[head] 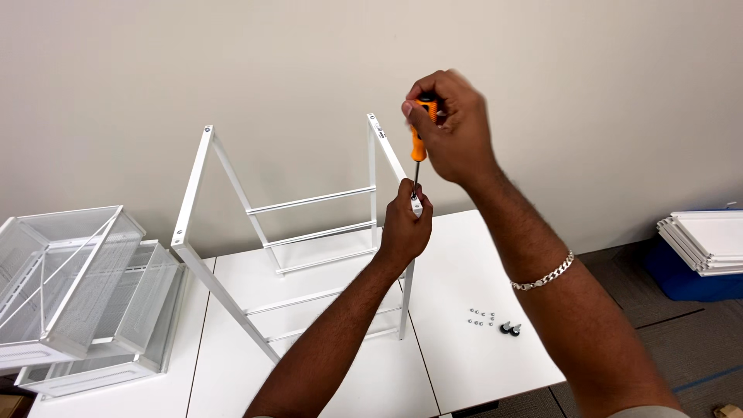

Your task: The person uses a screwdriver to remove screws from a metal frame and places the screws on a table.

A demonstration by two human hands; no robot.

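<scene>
A white metal frame (232, 232) with thin cross rails stands upright on the white table (480, 340). My left hand (405, 226) grips the top end of the frame's near right post. My right hand (450, 128) is closed around the orange handle of a screwdriver (419, 143), held upright above that post. The screwdriver's tip meets the post top right at my left fingers. A silver chain bracelet sits on my right wrist.
Stacked white wire mesh baskets (77, 294) sit at the table's left end. Several small screws (481, 317) and two black caster wheels (509, 329) lie on the table to the right. White panels (708, 240) rest on a blue bin (689, 275) at far right.
</scene>
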